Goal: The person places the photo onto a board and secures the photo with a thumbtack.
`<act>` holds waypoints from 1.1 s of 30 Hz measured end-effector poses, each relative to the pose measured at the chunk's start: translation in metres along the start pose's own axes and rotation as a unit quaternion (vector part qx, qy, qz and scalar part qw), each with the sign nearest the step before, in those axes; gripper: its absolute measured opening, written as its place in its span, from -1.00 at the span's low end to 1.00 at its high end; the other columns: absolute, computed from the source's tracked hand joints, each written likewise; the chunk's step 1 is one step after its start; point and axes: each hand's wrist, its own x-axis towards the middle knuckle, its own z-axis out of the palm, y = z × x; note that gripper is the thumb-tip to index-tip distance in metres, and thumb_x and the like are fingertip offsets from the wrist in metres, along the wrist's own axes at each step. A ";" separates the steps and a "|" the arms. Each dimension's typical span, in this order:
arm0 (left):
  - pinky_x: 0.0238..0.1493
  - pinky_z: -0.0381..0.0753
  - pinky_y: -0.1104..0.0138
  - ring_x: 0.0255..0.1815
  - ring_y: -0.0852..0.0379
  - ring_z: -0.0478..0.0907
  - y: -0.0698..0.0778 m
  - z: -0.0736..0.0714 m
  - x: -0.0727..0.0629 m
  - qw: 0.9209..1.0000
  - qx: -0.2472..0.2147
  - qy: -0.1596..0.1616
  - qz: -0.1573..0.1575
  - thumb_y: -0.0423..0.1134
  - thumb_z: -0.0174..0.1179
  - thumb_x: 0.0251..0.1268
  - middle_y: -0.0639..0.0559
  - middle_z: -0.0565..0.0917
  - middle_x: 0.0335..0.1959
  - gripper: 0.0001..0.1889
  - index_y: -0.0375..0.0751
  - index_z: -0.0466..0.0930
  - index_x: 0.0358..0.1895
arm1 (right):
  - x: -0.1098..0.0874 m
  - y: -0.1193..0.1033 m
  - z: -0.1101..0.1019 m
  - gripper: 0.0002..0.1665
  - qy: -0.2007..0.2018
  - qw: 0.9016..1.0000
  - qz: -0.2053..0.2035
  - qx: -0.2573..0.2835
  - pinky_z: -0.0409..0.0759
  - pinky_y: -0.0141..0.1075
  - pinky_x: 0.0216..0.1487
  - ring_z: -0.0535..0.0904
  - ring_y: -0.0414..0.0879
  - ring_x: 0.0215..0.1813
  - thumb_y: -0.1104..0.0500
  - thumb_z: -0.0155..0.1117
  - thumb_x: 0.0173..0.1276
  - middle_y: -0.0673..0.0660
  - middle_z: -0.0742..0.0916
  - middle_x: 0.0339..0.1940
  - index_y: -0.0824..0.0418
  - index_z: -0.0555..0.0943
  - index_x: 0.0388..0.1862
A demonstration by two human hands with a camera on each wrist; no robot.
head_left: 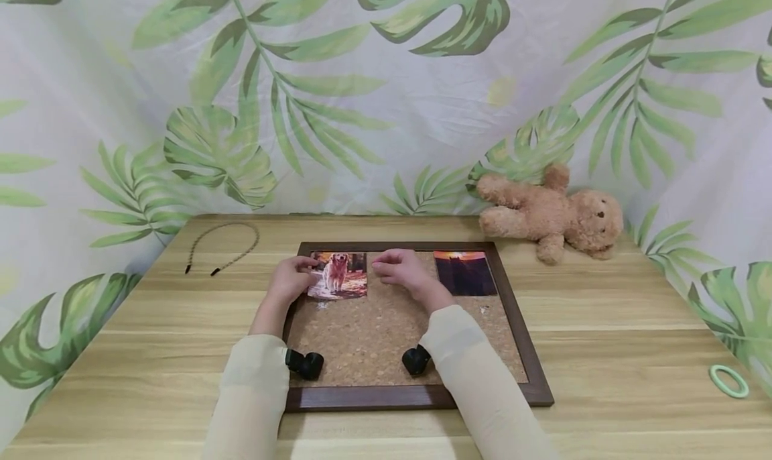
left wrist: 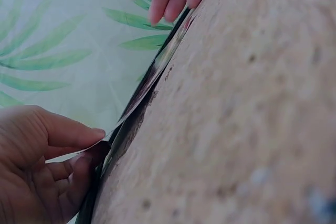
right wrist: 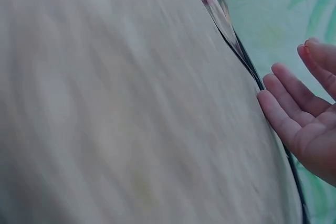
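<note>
A cork board (head_left: 362, 346) in a dark brown frame lies on the wooden table. At its upper left is a photo of a golden dog (head_left: 338, 275), whose left edge my left hand (head_left: 289, 280) pinches between thumb and fingers. The left wrist view shows the photo edge-on, partly raised off the cork. My right hand (head_left: 407, 275) is just right of the photo, above the board, pinching a small red push pin (right wrist: 304, 47) between thumb and index finger; its details are too small to see. The other right fingers are spread. A dark sunset photo (head_left: 464, 273) lies at the board's upper right.
A braided headband (head_left: 224, 228) lies at the table's back left. A brown plush dog (head_left: 543, 212) lies on its side at the back right. Near the right edge is a pale green ring (head_left: 728, 381). Behind the table hangs a leaf-patterned cloth (head_left: 422, 111).
</note>
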 end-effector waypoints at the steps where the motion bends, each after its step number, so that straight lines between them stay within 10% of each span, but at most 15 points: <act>1: -0.57 0.30 0.36 -0.58 0.12 0.32 0.000 -0.001 0.000 1.000 0.011 0.001 0.003 -0.47 0.09 -0.05 -0.10 0.49 -0.49 -0.63 -0.40 0.48 -0.06 | 0.000 0.001 0.003 -0.72 -0.003 1.000 0.001 0.007 0.49 -0.17 -0.20 0.51 0.12 -0.14 0.37 0.11 0.19 0.34 0.58 -0.23 0.56 0.47 -0.16; 33: -0.51 0.29 0.28 -0.51 0.04 0.37 0.000 -0.002 -0.002 0.993 0.113 0.004 0.034 -0.37 0.07 0.00 -0.08 0.54 -0.45 -0.64 -0.33 0.50 -0.04 | -0.003 0.004 0.021 -0.75 0.001 1.000 0.007 -0.001 0.46 -0.26 -0.13 0.53 -0.04 -0.16 0.36 0.12 0.18 0.30 0.58 -0.13 0.53 0.51 -0.19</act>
